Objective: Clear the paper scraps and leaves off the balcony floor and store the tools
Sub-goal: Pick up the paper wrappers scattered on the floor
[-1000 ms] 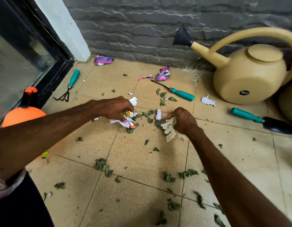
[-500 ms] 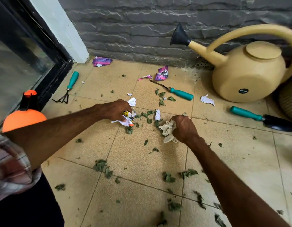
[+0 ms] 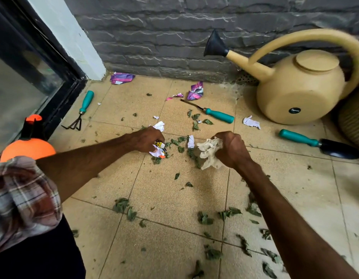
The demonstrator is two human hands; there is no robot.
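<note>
My left hand [image 3: 147, 138] grips a bunch of white and yellow paper scraps [image 3: 158, 151] low over the tan tile floor. My right hand [image 3: 232, 149] grips a crumpled cream wad of paper [image 3: 208, 152]. Between them lie a white scrap [image 3: 191, 141] and green leaf bits [image 3: 180, 147]. More leaves [image 3: 204, 218] are scattered across the near tiles. Purple wrappers [image 3: 122, 77] [image 3: 195, 91] lie by the wall, another white scrap [image 3: 251, 122] near the watering can. Teal-handled tools lie around: a small rake [image 3: 82, 109], a weeder [image 3: 214, 113], a trowel [image 3: 319, 142].
A large beige watering can [image 3: 299, 87] stands at the back right against the grey stone wall [image 3: 174, 37]. An orange spray bottle [image 3: 28, 146] sits at the left beside the black door frame [image 3: 59, 93]. A ribbed pot [image 3: 353, 121] shows at the right edge.
Both hands have drawn slightly back toward me while keeping their paper. The right hand's wad is bunched tighter. The floor litter and tools lie as before.
</note>
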